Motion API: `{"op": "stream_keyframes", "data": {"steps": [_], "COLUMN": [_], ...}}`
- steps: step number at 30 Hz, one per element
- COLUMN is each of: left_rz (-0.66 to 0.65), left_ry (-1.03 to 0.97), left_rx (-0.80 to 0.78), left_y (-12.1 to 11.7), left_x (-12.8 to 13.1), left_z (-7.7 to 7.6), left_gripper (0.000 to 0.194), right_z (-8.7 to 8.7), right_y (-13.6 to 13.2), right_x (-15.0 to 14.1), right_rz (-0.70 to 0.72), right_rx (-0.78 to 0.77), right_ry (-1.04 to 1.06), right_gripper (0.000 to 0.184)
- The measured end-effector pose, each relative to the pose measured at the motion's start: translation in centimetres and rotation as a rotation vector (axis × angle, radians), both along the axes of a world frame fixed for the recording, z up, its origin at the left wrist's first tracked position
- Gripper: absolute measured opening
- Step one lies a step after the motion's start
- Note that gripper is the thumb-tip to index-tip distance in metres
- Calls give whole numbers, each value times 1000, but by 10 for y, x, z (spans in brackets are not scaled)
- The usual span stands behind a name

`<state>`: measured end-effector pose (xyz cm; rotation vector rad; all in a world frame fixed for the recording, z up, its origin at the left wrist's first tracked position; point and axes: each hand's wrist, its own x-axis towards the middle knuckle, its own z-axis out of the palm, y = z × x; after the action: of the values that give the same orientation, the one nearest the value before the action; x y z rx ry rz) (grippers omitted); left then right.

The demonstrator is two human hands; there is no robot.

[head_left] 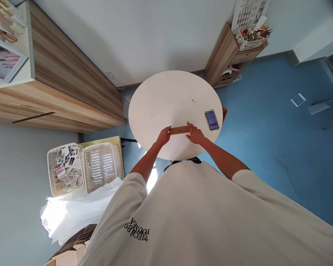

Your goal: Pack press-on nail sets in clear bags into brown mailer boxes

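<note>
Currently, my feed gives me a slim, brown, oblong box (180, 130) over the near half of the round, cream-white counter (169, 92). The fingers of the left hand (164, 136) pinch its left end; those of the right hand (195, 134) pinch its right. By the counter's right edge lies a pixelated, purple-blue, rectangular object (212, 120).

Two hands (164, 136) (195, 134), one box (180, 130)
</note>
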<state>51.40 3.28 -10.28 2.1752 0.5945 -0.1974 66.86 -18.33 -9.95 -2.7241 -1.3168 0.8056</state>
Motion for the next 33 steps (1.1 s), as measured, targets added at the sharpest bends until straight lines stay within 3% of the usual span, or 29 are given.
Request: {"op": "stream_keyframes", "data": {"steps": [3,6,13,18,24,33], "left_rz": [74,129,185,146,79,53], "left_ry": [31,90,32,48,88,139], "left_rx": [64,27,-22,-18,-13,24], "left_y": [-1,-3,-13,-19,-31,-34], "left_x": [1,4,9,-4,-21,-23], "left_z": [-3,-4,-3,-14,-26,-24], "left_gripper": [56,55,46,40,50,57], "right_z": [-3,-1,10,-3,-22,-18], "right_y": [-2,2,12,5,-8,-1], "right_x": [-3,-4,-9,-17,-22,-23], "right_rz": [-29,-58,-198,-220,-170,-176], "right_rx": [14,23,119,126,44,-10], "right_ry": [25,49,151,220,241,226], "right_gripper": [94,96,76,67,68,68]}}
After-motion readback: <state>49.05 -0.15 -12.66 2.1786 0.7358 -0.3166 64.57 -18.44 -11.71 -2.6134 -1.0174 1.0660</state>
